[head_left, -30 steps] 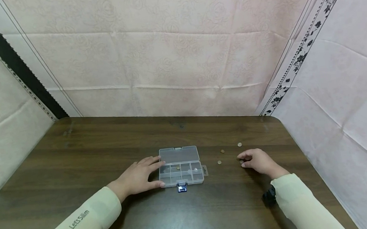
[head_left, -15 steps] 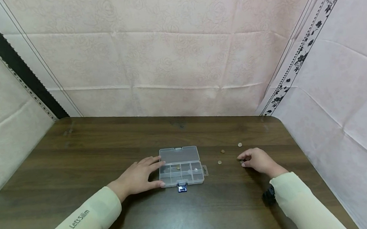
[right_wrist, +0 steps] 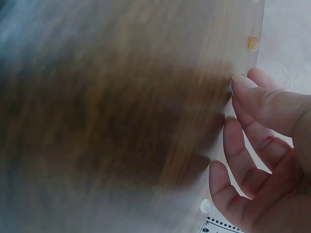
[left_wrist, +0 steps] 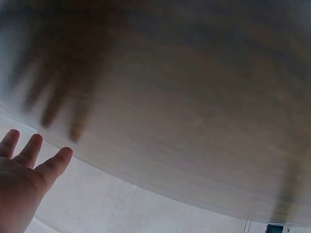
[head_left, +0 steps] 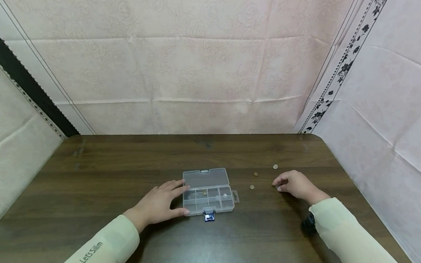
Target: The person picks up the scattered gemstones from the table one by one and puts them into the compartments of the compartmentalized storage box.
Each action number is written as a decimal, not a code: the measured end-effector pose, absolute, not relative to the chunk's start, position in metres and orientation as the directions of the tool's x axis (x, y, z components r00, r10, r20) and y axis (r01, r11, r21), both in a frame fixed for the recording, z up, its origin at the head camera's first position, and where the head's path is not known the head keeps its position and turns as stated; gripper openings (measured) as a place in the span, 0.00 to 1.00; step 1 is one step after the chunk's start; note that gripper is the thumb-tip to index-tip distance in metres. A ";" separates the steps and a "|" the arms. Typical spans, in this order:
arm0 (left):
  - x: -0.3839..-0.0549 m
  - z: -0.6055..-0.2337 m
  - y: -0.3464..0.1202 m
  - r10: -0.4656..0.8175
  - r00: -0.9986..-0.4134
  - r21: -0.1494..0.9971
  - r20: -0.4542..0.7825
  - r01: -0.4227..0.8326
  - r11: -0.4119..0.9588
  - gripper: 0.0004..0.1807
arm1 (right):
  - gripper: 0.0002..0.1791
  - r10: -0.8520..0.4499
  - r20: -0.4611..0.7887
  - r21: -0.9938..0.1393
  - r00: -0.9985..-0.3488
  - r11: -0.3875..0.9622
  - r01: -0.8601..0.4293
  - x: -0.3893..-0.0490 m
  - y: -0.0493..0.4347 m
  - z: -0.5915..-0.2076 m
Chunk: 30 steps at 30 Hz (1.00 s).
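A clear plastic compartment box (head_left: 196,210) lies with its lid (head_left: 204,179) folded back on the table. Spread, fairly straight fingers of my left hand (head_left: 158,203) touch its left side. One small yellowish piece (head_left: 204,193) and one pale piece (head_left: 224,194) sit in separate compartments. To the right, my right hand (head_left: 297,185) is down at the table, thumb and forefinger pinching a small button-like round piece (head_left: 276,186), mostly hidden by the fingertips. Nearby lie a whitish round piece (head_left: 275,166), a brownish one (head_left: 255,174) and a pale one (head_left: 252,187).
A blue tag (head_left: 209,217) sits at the box's front latch, and a clear hanging tab (head_left: 235,196) sticks out on its right. The brown wooden table (head_left: 123,159) ends at pale patterned cloth (head_left: 198,74) behind and at both sides.
The right thumb and fingertips have closed in on the small round piece, which shows less than before. My left hand and the box stay where they were.
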<state>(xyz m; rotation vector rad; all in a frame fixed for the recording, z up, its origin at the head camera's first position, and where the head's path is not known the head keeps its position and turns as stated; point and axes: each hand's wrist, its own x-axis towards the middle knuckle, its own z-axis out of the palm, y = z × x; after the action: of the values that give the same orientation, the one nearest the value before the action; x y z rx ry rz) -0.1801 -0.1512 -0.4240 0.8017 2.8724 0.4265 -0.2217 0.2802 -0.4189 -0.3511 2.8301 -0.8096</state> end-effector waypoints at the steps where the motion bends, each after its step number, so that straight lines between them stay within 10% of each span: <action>1: -0.180 -0.424 -0.151 0.522 -0.851 0.304 -0.049 0.486 0.820 0.44 | 0.07 -0.273 -0.105 -0.538 -0.956 0.824 -0.176 -0.222 0.280 -0.419; 30: -0.180 -0.426 -0.150 0.512 -0.858 0.304 -0.041 0.478 0.824 0.43 | 0.06 -0.322 -0.013 -0.442 -0.947 0.851 -0.284 -0.221 0.269 -0.413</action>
<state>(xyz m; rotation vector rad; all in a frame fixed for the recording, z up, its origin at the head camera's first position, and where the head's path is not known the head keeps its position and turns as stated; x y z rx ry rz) -0.1798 -0.1503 -0.4256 0.7860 2.8839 0.4328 -0.2206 0.2692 -0.4135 -0.4821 2.9387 -0.6821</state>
